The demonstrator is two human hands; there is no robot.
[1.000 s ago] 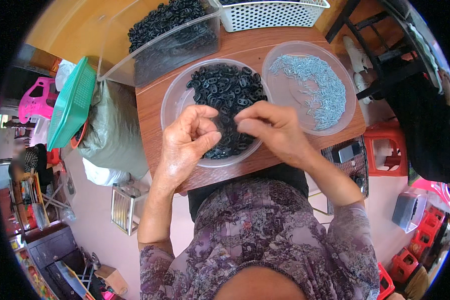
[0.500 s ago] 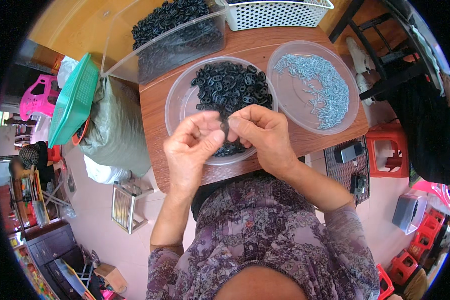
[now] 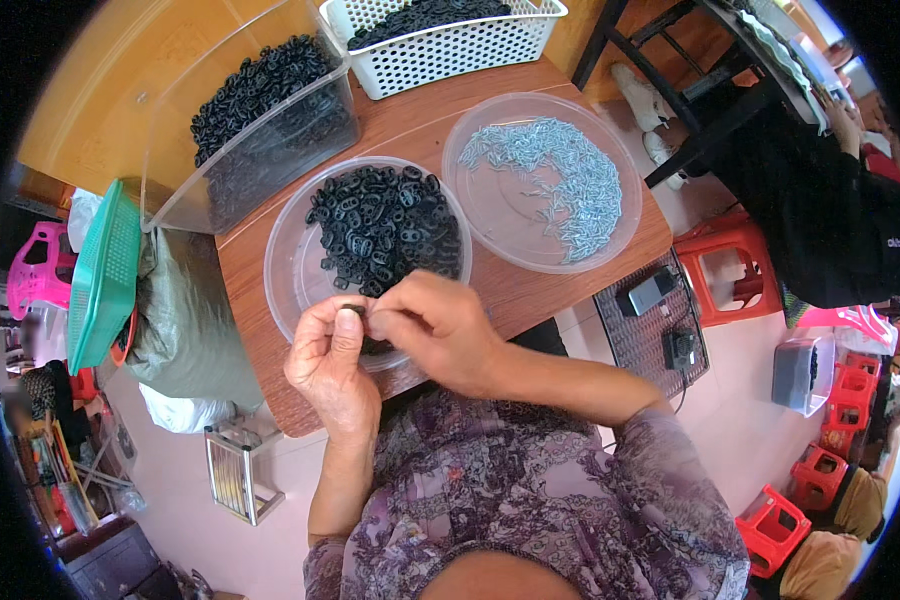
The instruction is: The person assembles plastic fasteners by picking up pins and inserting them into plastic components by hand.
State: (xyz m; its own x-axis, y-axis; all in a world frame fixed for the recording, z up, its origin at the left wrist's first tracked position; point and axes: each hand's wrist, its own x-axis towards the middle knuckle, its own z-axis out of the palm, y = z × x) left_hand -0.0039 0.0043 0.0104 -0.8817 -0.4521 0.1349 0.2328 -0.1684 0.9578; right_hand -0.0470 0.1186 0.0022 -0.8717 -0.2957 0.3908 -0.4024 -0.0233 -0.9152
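Over the near rim of a round clear tub (image 3: 278,290), my two hands meet at the fingertips. My left hand (image 3: 332,362) is closed, pinching a small black plastic piece (image 3: 353,309) between thumb and forefinger. My right hand (image 3: 438,328) is closed in a pinch right beside that piece; what its fingertips hold, if anything, is hidden. Many black oval pieces with holes (image 3: 375,215) lie heaped in the tub. To its right, a second shallow round tub (image 3: 495,235) holds a spread of small silvery-blue screws or pins (image 3: 580,180).
A clear rectangular bin (image 3: 280,165) and a white perforated basket (image 3: 450,65), both with black pieces, stand along the far side of the wooden table (image 3: 540,300). A full sack (image 3: 190,310) leans at the left. Right are a red stool (image 3: 730,270) and a person in dark clothes (image 3: 820,210).
The view has shifted, so the table and tubs sit further left and lower. My hands have come together; the left thumb now presses the black piece, with my right fingertips against it.
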